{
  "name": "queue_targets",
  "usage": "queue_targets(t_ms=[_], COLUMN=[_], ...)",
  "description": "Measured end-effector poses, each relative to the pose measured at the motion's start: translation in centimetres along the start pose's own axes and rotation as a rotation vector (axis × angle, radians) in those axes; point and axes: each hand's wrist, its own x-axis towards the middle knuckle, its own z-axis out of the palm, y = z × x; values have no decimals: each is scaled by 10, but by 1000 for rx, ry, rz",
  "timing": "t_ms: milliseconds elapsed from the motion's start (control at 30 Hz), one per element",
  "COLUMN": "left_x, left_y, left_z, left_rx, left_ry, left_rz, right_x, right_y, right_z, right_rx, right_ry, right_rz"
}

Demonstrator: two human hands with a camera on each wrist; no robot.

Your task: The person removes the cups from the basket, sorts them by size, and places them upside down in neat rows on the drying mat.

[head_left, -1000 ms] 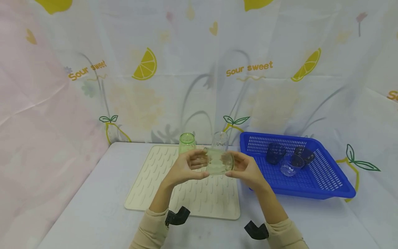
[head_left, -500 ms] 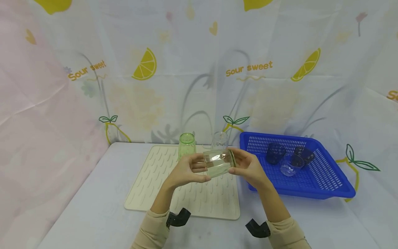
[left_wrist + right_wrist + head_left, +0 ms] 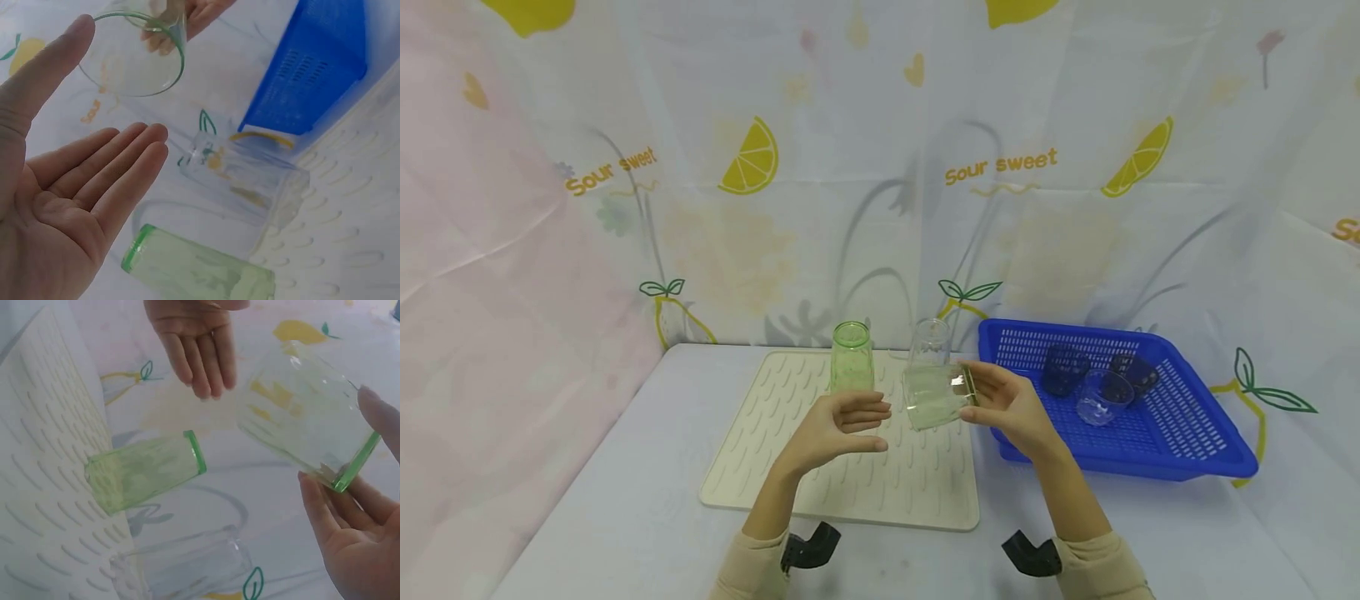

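Observation:
A pale green-tinted drinking glass [image 3: 934, 395] lies sideways in the air above the mat; my right hand [image 3: 1011, 410] grips it by its thick base, between thumb and fingers. In the right wrist view the glass [image 3: 306, 412] shows its green base edge at the hand. My left hand [image 3: 838, 429] is to the left of the glass, apart from it, with straight fingers and nothing held. Behind the hands, a green glass [image 3: 852, 358] and a clear glass [image 3: 931, 343] stand upside down on the cream ridged mat [image 3: 752, 467].
To the right stands a blue plastic basket [image 3: 1195, 442] holding a clear glass [image 3: 1103, 398] and two dark glasses, one dark glass [image 3: 1063, 369] at the left. A printed curtain [image 3: 850, 233] hangs behind the white table [image 3: 632, 467].
My left hand has let go of the pale green glass and drawn back left and slightly down. The right hand keeps the glass, tilted a little and moved slightly right.

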Motion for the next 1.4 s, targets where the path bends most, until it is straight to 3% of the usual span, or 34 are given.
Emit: queue_targets(t_ms=[267,533,767,1000,1100,1200,1400], left_x=[-31,-67,-101,-125,-131,-136,-142], left_y=[-21,-42,-57,-61,-60,-59,-64], left_z=[-12,-29,-40,-51,-57,-64,-72], left_rx=[93,168,313,536,652,735,748], left_ry=[105,275,435,569,585,558,452], left_rz=[-34,-108,-105,-261,-302,-350,-484], right_x=[-9,-16,-20,-25,-27,-28,-28], right_y=[9,18,25,36,40,44,49], right_z=[-2,-1,2,7,9,12,16], right_rx=[-144,-257,-382,-496,-551,-593,-660], right_ry=[40,34,54,56,60,40,5], right_rz=[104,145,172,186,204,208,203])
